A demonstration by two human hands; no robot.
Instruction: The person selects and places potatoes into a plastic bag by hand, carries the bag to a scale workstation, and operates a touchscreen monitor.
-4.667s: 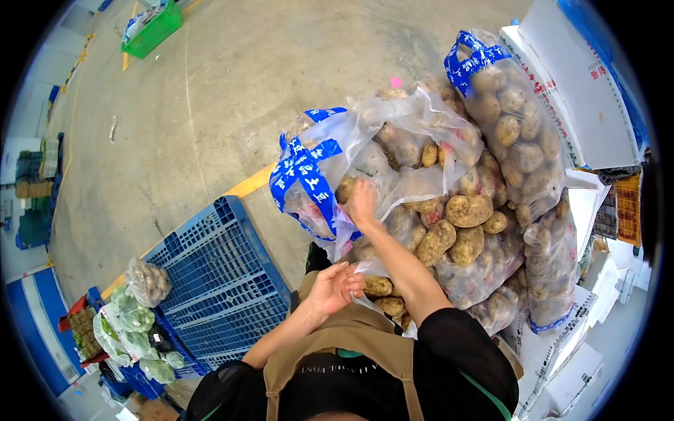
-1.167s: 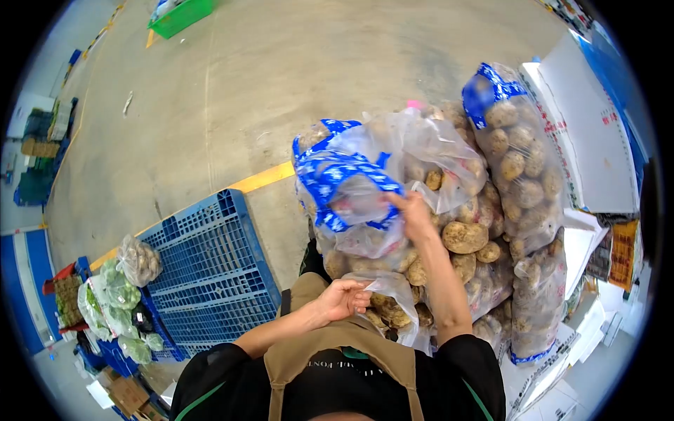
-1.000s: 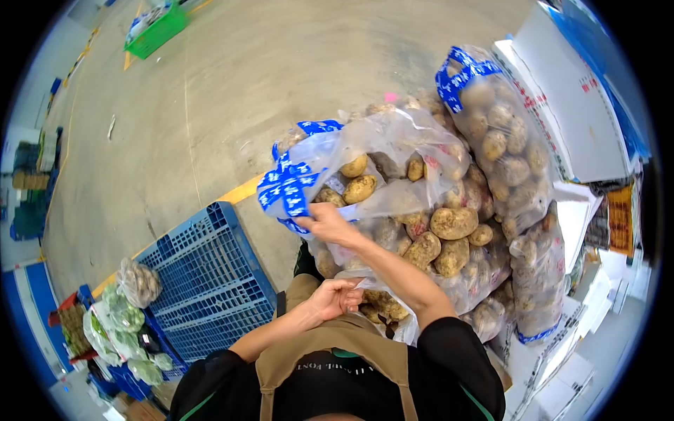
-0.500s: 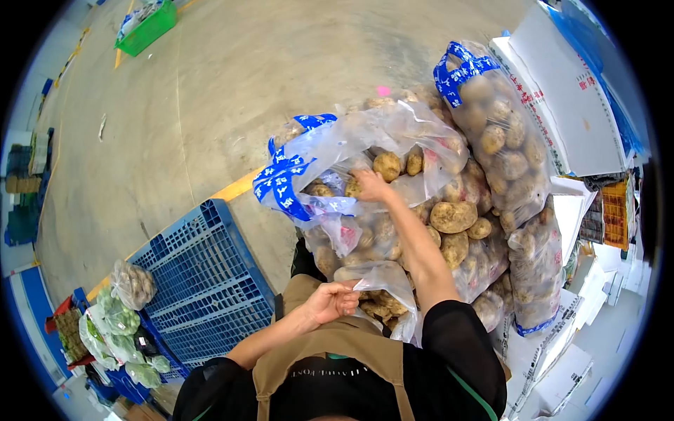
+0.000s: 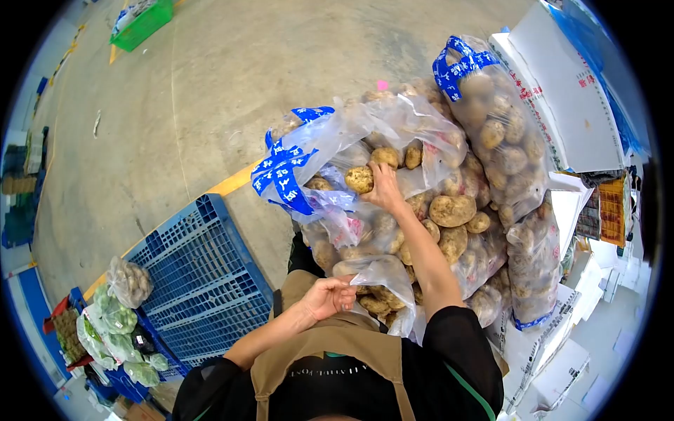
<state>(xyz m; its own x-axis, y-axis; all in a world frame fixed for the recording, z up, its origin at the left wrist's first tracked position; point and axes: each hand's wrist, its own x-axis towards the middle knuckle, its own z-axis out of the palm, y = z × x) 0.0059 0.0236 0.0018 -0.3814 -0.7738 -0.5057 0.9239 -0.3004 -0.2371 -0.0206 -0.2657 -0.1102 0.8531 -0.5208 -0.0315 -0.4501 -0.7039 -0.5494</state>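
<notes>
My right hand [image 5: 384,191] grips a potato [image 5: 358,179] over the opening of a large clear plastic sack [image 5: 351,135] with blue printed strips. More potatoes [image 5: 384,156] lie inside the sack beside my fingers. Close to my apron, my left hand [image 5: 328,298] pinches the rim of a smaller clear bag [image 5: 392,272], holding its mouth open. Several potatoes [image 5: 379,300] are in that smaller bag. Loose potatoes [image 5: 453,210] rest on the sacks just right of my right forearm.
Another full potato sack [image 5: 502,133] leans at the right against white foam boxes [image 5: 562,91]. A blue plastic pallet [image 5: 200,274] lies at the left, with bagged vegetables [image 5: 116,319] beyond it. Far back on the floor stands a green crate [image 5: 144,27].
My right hand has drawn back slightly from inside the large sack and now shows a potato in its fingers. The left hand keeps its hold on the smaller bag's rim.
</notes>
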